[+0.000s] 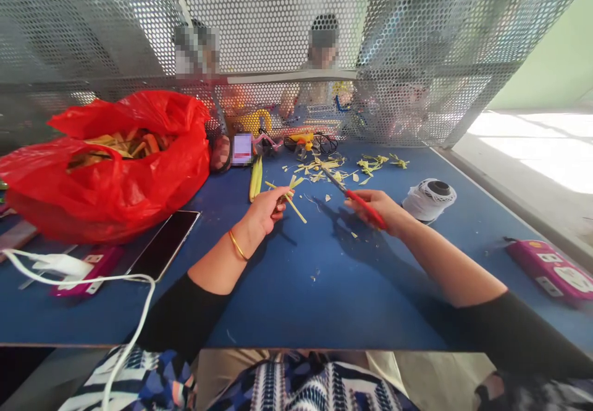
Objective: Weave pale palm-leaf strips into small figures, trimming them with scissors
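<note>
My left hand (269,208) pinches a small bundle of crossed yellow-green strips (295,206) over the blue table. To its right, my right hand (377,208) holds red-handled scissors (365,208), whose blades point up and to the left, apart from the strips in my left hand. Behind the blades lie scattered pale cuttings (324,167). Several small green knotted pieces (370,165) rest farther right. Long yellow-green leaves (256,179) lie just behind my left hand. A white spool of thread (428,201) stands beyond my right hand.
A red plastic bag (162,194) of leaf strips fills the left side. Near it are a phone (164,245), a white cable (149,300) and a charger. A magenta case (551,269) lies at the right. Behind a perforated metal screen (287,40), other people sit.
</note>
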`<act>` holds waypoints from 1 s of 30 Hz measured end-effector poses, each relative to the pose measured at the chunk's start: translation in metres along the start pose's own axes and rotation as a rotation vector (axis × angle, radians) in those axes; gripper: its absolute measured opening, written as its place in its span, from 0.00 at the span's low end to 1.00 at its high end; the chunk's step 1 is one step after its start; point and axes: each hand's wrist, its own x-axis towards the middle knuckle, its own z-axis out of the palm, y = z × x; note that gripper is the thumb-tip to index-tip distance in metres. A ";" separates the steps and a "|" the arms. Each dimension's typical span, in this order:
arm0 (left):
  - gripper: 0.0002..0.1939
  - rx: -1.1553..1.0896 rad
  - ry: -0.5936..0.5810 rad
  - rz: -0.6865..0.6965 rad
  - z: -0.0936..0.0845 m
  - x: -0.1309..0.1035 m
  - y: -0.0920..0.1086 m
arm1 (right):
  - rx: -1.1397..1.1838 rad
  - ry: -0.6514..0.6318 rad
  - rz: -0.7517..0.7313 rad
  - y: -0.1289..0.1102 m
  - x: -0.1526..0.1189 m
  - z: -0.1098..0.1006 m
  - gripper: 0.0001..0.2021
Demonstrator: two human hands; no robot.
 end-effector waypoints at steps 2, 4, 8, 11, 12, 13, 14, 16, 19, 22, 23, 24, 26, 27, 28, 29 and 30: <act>0.07 -0.015 -0.014 0.002 0.001 0.000 -0.001 | 0.170 -0.086 0.020 0.001 -0.010 0.003 0.27; 0.09 -0.038 -0.031 -0.009 0.001 0.001 -0.002 | 0.235 -0.136 -0.008 0.001 -0.020 0.007 0.29; 0.12 -0.069 -0.027 -0.048 0.002 0.003 -0.002 | 0.135 -0.184 -0.113 0.000 -0.029 0.013 0.29; 0.10 -0.070 -0.013 -0.039 0.002 0.004 -0.003 | -0.006 -0.191 -0.177 0.001 -0.028 0.013 0.28; 0.09 -0.064 -0.009 -0.027 0.002 0.005 -0.004 | -0.046 -0.184 -0.191 0.002 -0.028 0.013 0.27; 0.08 -0.054 -0.004 -0.009 0.002 0.005 -0.005 | -0.080 -0.172 -0.202 0.003 -0.028 0.013 0.27; 0.07 -0.042 0.001 0.012 0.002 0.006 -0.006 | -0.108 -0.160 -0.209 0.004 -0.028 0.013 0.26; 0.07 -0.016 0.015 0.050 0.003 0.007 -0.009 | -0.145 -0.157 -0.211 0.004 -0.030 0.014 0.26; 0.07 0.010 0.018 0.076 0.004 0.008 -0.014 | -0.174 -0.167 -0.218 0.003 -0.032 0.018 0.27; 0.06 0.005 -0.012 0.078 0.007 0.007 -0.017 | -0.193 -0.158 -0.229 0.001 -0.033 0.021 0.27; 0.06 0.000 -0.024 0.075 0.008 0.006 -0.018 | -0.195 -0.156 -0.229 0.001 -0.033 0.022 0.28; 0.06 -0.004 -0.034 0.067 0.009 0.005 -0.019 | -0.194 -0.157 -0.228 0.001 -0.033 0.023 0.28; 0.06 -0.009 -0.045 0.044 0.011 0.004 -0.021 | -0.184 -0.166 -0.219 0.000 -0.034 0.026 0.28; 0.06 -0.011 -0.047 0.034 0.011 0.003 -0.022 | -0.177 -0.171 -0.212 0.000 -0.034 0.027 0.28; 0.06 -0.014 -0.049 0.027 0.012 0.002 -0.023 | -0.171 -0.175 -0.205 0.001 -0.034 0.028 0.28; 0.06 -0.016 -0.051 0.024 0.013 0.001 -0.023 | -0.167 -0.178 -0.199 0.001 -0.035 0.028 0.28; 0.06 -0.017 -0.053 0.024 0.013 0.001 -0.024 | -0.164 -0.182 -0.195 0.001 -0.035 0.029 0.28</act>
